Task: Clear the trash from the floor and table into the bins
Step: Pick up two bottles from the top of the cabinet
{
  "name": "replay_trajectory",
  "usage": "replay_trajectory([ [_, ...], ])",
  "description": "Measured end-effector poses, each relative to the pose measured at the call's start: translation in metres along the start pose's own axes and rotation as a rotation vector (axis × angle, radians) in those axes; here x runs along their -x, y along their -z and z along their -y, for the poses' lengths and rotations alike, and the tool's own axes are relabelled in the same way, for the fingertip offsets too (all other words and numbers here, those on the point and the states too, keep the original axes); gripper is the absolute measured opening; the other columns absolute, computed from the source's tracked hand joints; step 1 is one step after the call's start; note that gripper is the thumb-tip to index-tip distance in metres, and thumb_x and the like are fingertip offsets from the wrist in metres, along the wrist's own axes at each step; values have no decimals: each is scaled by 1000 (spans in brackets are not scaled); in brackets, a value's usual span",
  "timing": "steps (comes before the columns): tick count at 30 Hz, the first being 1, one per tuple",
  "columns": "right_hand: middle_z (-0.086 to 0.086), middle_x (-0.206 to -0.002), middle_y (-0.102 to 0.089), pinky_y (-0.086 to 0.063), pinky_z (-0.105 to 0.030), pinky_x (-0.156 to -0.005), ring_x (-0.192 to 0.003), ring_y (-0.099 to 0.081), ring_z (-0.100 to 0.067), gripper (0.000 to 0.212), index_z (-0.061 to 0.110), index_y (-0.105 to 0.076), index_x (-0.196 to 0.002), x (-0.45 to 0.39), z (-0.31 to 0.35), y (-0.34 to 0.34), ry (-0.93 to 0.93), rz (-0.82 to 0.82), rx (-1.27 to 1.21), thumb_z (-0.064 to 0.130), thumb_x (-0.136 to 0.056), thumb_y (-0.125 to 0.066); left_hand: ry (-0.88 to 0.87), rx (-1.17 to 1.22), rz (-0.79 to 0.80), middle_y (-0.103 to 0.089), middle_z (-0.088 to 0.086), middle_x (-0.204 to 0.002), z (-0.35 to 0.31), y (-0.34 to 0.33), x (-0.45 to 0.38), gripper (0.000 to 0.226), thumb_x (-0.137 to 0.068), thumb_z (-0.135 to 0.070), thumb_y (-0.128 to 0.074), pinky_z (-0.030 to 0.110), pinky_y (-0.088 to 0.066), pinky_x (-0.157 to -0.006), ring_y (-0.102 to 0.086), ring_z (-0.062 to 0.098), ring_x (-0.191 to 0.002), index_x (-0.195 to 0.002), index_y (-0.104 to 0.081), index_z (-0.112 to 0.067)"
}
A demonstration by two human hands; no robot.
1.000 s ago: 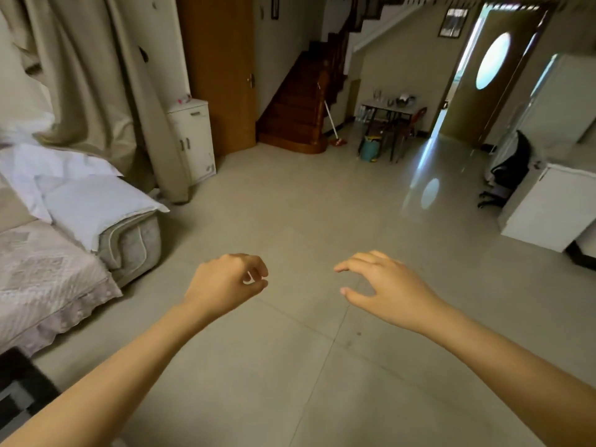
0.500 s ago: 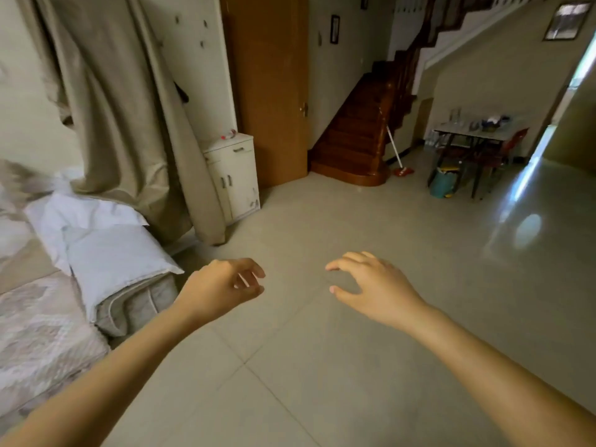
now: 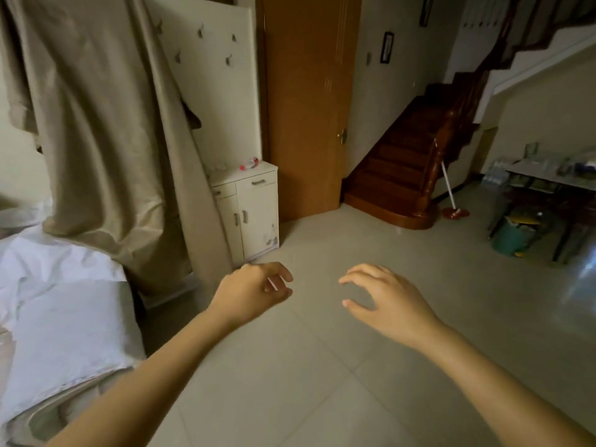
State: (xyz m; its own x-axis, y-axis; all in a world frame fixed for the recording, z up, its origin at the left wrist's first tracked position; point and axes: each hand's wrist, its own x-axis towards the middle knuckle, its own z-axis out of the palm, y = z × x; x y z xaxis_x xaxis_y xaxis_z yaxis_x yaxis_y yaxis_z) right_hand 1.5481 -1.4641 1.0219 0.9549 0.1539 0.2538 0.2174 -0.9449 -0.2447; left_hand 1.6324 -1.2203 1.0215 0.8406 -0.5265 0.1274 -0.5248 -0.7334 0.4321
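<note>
A person's left hand (image 3: 254,291) curls around a small thin white scrap (image 3: 273,284), probably light and flimsy, best pinched between fingertips. The right hand (image 3: 383,300) hovers beside it, fingers loosely spread, holding nothing. A plastic bottle (image 3: 249,163) lies on its side atop a white cabinet (image 3: 254,208); likely light and easy to grip around the middle. A teal bin (image 3: 512,237) under the far table (image 3: 548,179) holds yellow and dark rubbish.

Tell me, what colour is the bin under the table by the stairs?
Teal green plastic bin, seen in the head view at the right edge, under the table.
</note>
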Motion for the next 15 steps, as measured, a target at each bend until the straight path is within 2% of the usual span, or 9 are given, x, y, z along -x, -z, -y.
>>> replay_trajectory([
  [5,20,-121,-50,-45,-23,-89,-114,-48,-1,36,36,-53,-124,-133,-126,-14,-26,12,-5,43,-89,-56,-13,-85,-10,-61,-24,-88,28,-19,-169,19,-89,-47,-56,30,-56,-77,-61,-4,-81,-107,-58,-41],
  [8,19,-121,-51,-44,-22,-89,-113,-48,-2,36,35,-53,-125,-229,-184,-34,26,41,-15,42,-90,-56,62,-71,-70,-64,-24,-89,68,-20,-253,17,-88,-47,-57,27,-56,-75,-62,-5,-79,-104,-59,-43],
  [11,17,-122,-51,-44,-25,-90,-114,-48,-5,35,32,-55,-123,-327,-219,-52,88,49,-47,42,-89,-56,137,-57,-91,-65,-22,-90,112,-12,-321,14,-89,-43,-59,25,-56,-73,-62,-3,-80,-102,-61,-41],
  [15,17,-121,-52,-46,-27,-88,-112,-50,-5,32,30,-58,-119,-460,-250,-80,191,91,-101,42,-89,-56,280,-65,-118,-64,-27,-87,186,-3,-398,21,-80,-52,-48,29,-57,-71,-63,-8,-79,-97,-59,-47],
])
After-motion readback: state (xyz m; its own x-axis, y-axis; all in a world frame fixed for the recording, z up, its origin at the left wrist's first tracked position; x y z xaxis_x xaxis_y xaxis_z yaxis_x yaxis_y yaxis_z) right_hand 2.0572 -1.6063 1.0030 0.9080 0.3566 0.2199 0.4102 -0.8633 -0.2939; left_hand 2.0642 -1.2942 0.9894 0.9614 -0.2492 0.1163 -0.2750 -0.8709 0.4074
